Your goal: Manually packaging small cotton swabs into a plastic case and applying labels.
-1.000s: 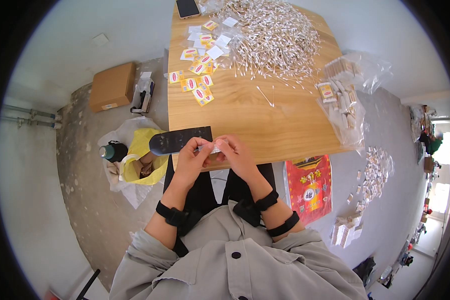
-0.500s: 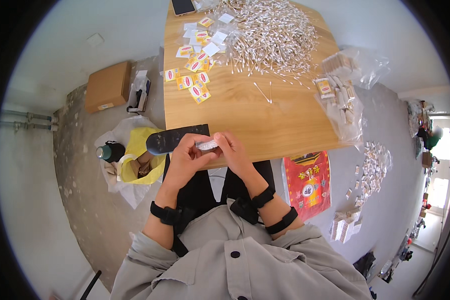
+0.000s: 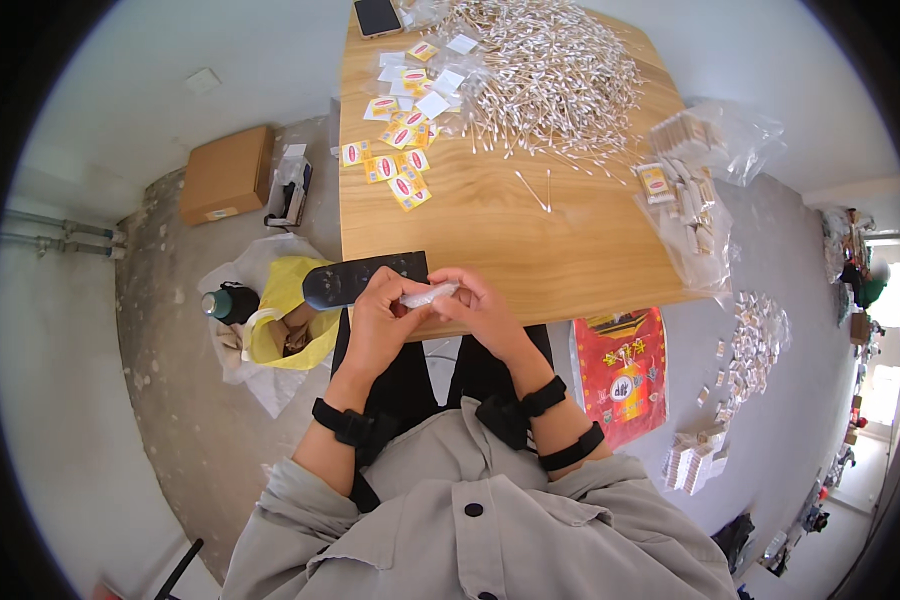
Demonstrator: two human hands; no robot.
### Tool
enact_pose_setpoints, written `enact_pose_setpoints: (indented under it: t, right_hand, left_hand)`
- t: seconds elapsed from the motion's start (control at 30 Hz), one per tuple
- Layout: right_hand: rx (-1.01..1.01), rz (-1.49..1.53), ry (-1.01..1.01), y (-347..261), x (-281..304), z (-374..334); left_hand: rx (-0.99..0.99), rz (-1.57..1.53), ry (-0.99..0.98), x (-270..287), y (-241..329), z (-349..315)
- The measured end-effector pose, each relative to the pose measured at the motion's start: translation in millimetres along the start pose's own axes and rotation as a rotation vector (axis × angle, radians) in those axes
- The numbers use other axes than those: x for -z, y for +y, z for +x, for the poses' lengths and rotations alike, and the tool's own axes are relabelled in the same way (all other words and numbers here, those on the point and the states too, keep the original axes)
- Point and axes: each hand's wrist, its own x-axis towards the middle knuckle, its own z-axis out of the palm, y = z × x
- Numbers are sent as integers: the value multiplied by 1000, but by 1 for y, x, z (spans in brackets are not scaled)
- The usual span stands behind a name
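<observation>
At the table's near edge, my left hand [image 3: 382, 318] and my right hand [image 3: 478, 308] close together on a small clear plastic packet of cotton swabs [image 3: 430, 296]. The fingers of both hands pinch it from either side, and they cover part of it. Just beyond my left hand lies a flat black board [image 3: 355, 280] that juts past the table's left edge. Farther up, yellow and white cards [image 3: 395, 165] are scattered, some face down. Beside them spreads a big heap of loose cotton swabs [image 3: 555, 75], with a few strays [image 3: 547, 190] nearer to me.
A phone [image 3: 377, 17] lies at the far left of the wooden table [image 3: 500, 245]. Clear bags of filled packets [image 3: 685, 205] hang over its right edge. On the floor are a cardboard box [image 3: 227, 175], a yellow bag [image 3: 315, 345], a red bag [image 3: 620, 375] and piled packets [image 3: 755, 350].
The packet has turned in my fingers: the white swab tips that faced me now show less, and its clear wrap shows more. The whole view has shifted slightly.
</observation>
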Motion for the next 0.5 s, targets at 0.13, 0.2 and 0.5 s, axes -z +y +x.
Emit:
enact_pose_setpoints:
  t: [0.13,0.2,0.5]
  right_hand:
    - [101,-14,-99,7,10,1]
    - [102,-7,-109,8,13,2]
    - [133,-239,-56,16,14,3]
  left_hand:
    - [-36,4,-22,1,-1,1]
    - [55,-47,-44,2,2,-1]
    - [183,-230,-32,5,-17,-1]
